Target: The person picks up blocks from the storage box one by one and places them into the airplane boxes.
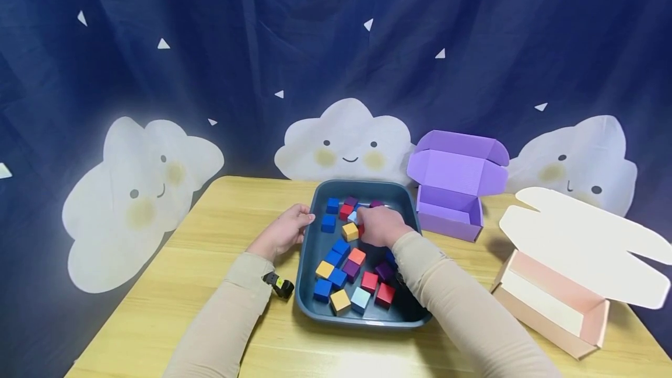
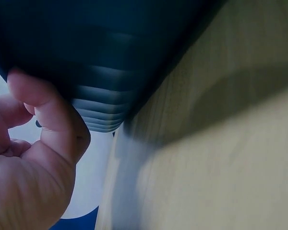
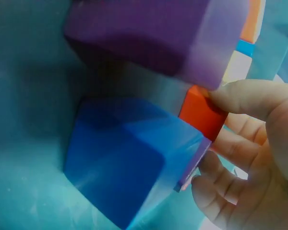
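A dark blue-grey tray [image 1: 362, 324] on the table holds several small cubes in blue, red, purple, yellow, orange and pale blue. My left hand [image 1: 286, 229] grips its left rim, thumb against the outer wall in the left wrist view. Inside the tray, toward the far right, my right hand [image 1: 382, 226] pinches a red cube [image 3: 204, 112] between thumb and fingers. Close to those fingers in the right wrist view are a blue cube [image 3: 120, 153] and a purple cube [image 3: 149, 36]. A yellow cube [image 1: 350, 231] lies just left of the right hand.
Right of the tray stands a purple cardboard box [image 1: 448, 220], lid raised. Nearer on the right is a pale pink box [image 1: 551, 308] with its white-lined lid folded back. A dark curtain [image 1: 325, 28] with cloud faces hangs behind the wooden table [image 1: 173, 284].
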Motion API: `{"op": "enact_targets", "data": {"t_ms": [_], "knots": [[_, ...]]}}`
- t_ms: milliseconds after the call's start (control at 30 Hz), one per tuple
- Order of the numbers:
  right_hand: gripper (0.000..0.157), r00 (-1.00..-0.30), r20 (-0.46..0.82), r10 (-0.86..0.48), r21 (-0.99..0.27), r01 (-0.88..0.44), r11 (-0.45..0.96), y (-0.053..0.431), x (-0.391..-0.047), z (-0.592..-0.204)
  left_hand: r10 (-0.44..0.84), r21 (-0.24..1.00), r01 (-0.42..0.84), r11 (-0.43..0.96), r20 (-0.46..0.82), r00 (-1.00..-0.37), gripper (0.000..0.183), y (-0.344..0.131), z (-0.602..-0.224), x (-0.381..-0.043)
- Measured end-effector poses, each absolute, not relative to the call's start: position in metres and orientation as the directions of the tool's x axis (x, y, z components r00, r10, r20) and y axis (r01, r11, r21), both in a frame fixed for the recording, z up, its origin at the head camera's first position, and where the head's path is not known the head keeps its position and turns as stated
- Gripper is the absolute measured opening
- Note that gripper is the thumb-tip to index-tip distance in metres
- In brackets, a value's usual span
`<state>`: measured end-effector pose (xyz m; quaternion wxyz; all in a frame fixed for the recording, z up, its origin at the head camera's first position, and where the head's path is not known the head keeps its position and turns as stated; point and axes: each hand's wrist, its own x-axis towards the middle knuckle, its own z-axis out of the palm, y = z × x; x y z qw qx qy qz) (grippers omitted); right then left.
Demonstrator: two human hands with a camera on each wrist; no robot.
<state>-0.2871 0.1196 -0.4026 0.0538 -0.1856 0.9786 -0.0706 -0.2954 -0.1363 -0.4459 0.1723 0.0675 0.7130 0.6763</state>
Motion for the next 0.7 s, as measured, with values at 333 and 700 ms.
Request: {"op": "enact_targets", "data": {"t_ms": [333, 700], "knots": [[0.022, -0.911, -0.13, -0.391, -0.164, -0.369, 0.915, 0.125, -0.291, -0.388, 0.326, 0.985, -0.142, 0.095, -0.166, -0.931, 0.03, -0.137, -0.445, -0.295], [0.03, -0.902, -0.093, -0.422, -0.189, -0.4, 0.897, 0.152, -0.297, -0.347, 0.317, 0.985, -0.139, 0.105, -0.165, -0.934, 0.029, -0.137, -0.443, -0.293]]}}
